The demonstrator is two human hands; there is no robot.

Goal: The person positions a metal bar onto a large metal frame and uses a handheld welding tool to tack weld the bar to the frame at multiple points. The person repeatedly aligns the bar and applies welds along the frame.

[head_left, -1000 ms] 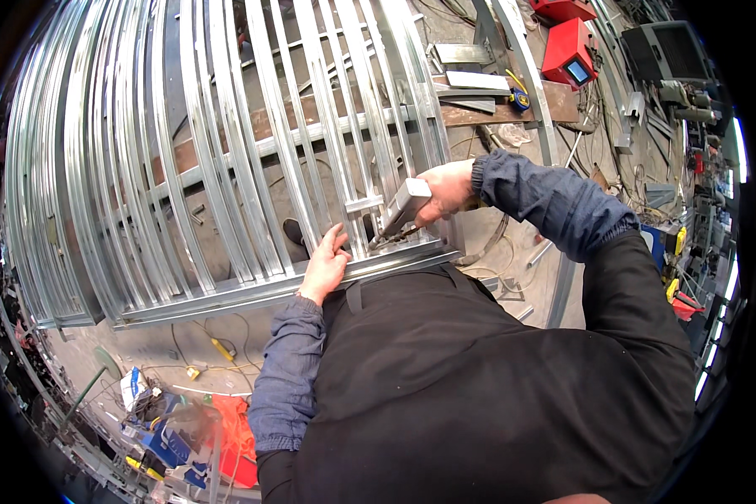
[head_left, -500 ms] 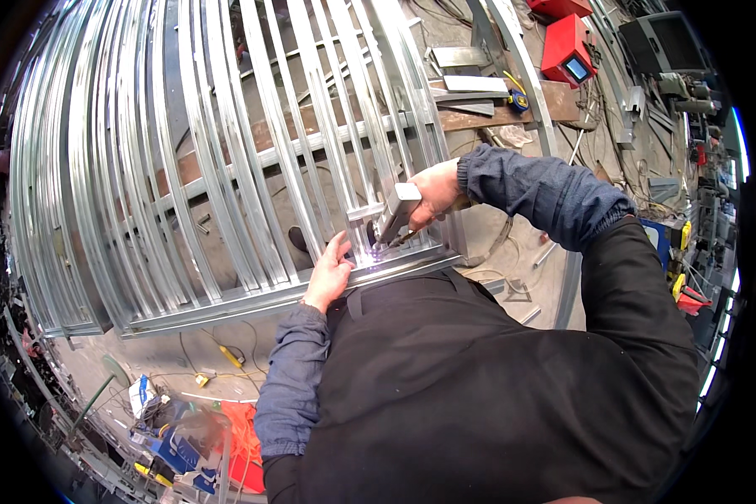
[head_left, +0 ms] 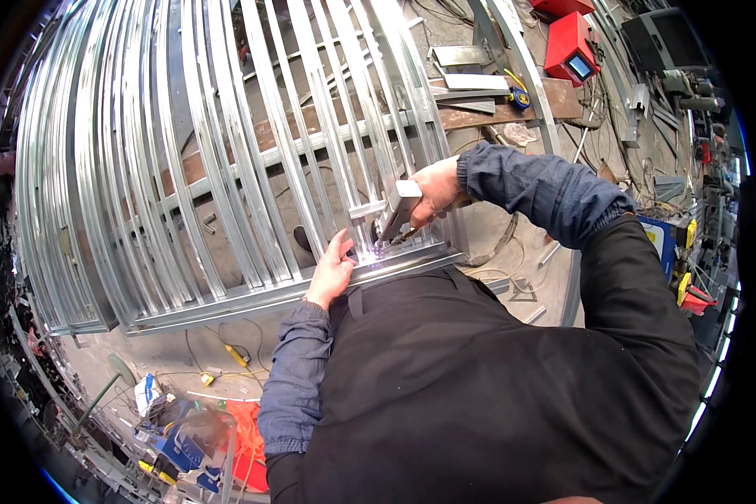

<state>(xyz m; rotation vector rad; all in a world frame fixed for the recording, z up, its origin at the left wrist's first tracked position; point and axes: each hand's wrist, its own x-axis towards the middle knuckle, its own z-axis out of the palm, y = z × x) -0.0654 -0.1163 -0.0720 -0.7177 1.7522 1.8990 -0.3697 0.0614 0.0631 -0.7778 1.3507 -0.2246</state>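
The right fingers [head_left: 426, 207] are grasping a grey tool [head_left: 401, 202]; at its eight o'clock, the left fingers [head_left: 341, 247] are extending loosely over a metal frame [head_left: 227, 306].

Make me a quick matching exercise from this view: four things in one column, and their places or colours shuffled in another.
Things
1. handheld tool
2. left grip
3. tape measure
4. box with a lit screen

Places or colours
A. red
B. just left of the bright spark
C. blue body
D. held in the right grip

Pairs: 1-D, 2-B, 3-C, 4-A
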